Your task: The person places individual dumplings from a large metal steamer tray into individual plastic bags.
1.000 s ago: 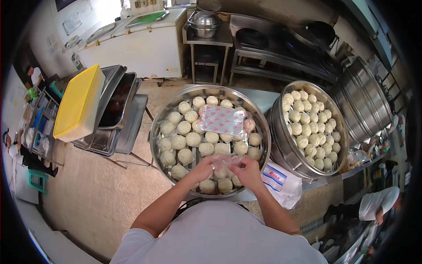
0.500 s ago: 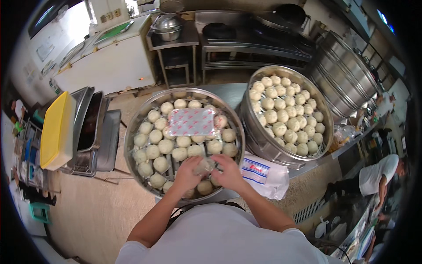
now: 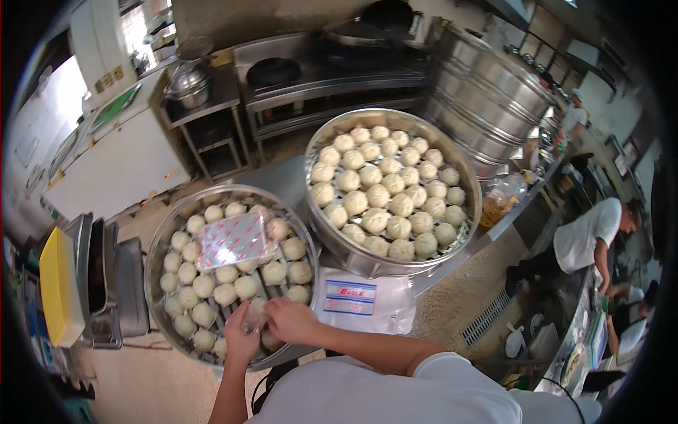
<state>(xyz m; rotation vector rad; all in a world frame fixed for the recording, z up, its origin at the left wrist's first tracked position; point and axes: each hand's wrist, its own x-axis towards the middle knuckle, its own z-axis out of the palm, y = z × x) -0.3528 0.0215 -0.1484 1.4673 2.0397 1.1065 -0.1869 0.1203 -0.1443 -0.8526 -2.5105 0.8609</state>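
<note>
Both hands work at the near rim of the left steamer tray [image 3: 152, 258], a round metal tray of pale steamed buns. The left hand [image 3: 240, 338] and the right hand [image 3: 291, 319] meet over one bun [image 3: 256, 311], apparently inside a thin clear bag; the fingers of each hand curl about it, so each grip reads as clenched on the bun and its wrapping, though the film itself is too faint to confirm. In my judgement the hands are held close together to keep the bag mouth open around the bun. A flat stack of printed plastic bags [image 3: 233, 240] lies on top of the buns at the tray's far side, presumably kept there for easy reach. A second packet of bags [image 3: 360, 300] lies on the worktop [image 3: 282, 180] just right of the tray, beside the second steamer tray [image 3: 472, 212], which is likewise full of buns and sits higher. Tall stacked steel steamers [image 3: 494, 99] stand behind it. To the left are metal pans [image 3: 106, 283] with a yellow lid [image 3: 56, 283]. The room is a commercial kitchen with a wok range [image 3: 332, 63], a pot [image 3: 189, 79] on a steel rack, and another person in white [image 3: 590, 237] at the right.
</note>
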